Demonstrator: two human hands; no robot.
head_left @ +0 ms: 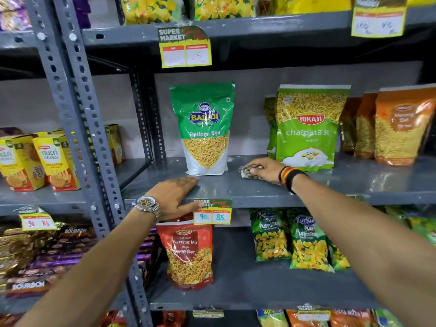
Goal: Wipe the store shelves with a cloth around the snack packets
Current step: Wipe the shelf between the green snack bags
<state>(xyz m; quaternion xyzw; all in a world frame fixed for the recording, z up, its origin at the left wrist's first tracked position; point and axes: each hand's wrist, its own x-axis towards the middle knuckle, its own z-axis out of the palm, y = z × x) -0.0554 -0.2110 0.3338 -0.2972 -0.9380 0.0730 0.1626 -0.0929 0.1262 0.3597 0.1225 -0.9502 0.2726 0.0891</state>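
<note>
Head view: right hand [264, 169] clutches cloth [247, 173]; sweeping toward nine o'clock could topple Ratlami Sev packet [205, 128]. Left hand [174, 197] lies flat, holding nothing.

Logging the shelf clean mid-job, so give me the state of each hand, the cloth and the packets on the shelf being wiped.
right hand: pressing the cloth onto the shelf
cloth: bunched under the fingers
left hand: flat on the middle shelf edge, empty
Ratlami Sev packet: upright
chatpata sev packet: upright
orange packets: upright
</note>
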